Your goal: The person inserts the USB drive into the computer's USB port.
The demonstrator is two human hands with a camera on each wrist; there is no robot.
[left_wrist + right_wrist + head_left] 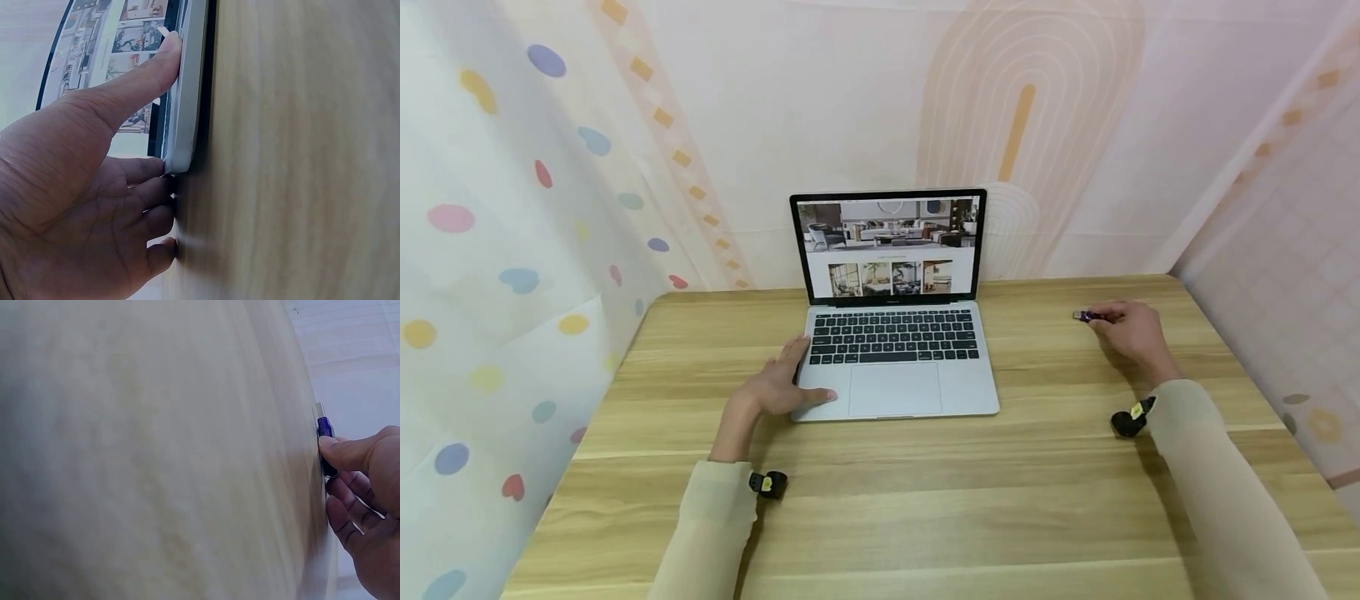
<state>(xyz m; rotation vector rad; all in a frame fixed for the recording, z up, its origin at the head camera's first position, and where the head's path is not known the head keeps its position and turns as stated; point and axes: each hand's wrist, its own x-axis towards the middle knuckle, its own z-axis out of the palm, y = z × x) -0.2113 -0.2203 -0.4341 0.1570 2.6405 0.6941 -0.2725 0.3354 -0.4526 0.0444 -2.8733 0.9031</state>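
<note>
A silver laptop point(895, 400) stands with its lid raised on the wooden table, its screen showing room pictures. My left hand point(778, 387) rests at the laptop's left edge. Its thumb point(140, 81) lies straight on the top surface, while the other fingers lie along the side, the lower ones down at the table. To the right of the laptop, my right hand point(1133, 332) pinches a small purple USB flash drive point(325, 428) between thumb and fingers. The drive's metal plug point(1078, 316) points left, towards the laptop, close to the tabletop. My palm hides part of the drive's rear end.
The wooden table point(925, 500) has its back edge against a patterned cloth point(850, 100). More patterned cloth hangs along the left and right sides. Black wrist cameras sit on the left sleeve point(707, 517) and right sleeve point(1217, 467).
</note>
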